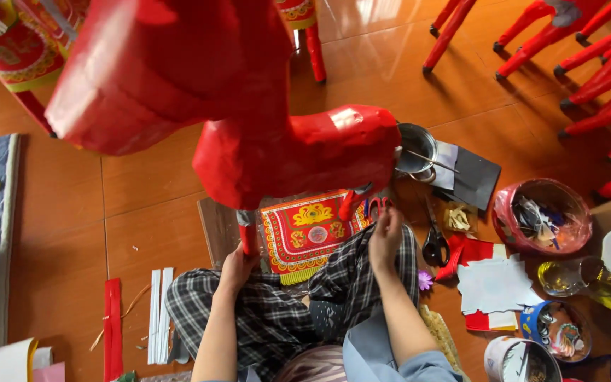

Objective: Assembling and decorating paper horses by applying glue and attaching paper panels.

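Red paper horse (298,152), head cut off above. Your left hand (237,265) grips its front leg; your right hand (385,237) pinches near the rear leg, contents unclear.

A round tub (521,359) with a white side stands on the floor at the bottom right; a round blue tub (556,331) sits just beside it; a see-through red bag (542,216) lies farther up.
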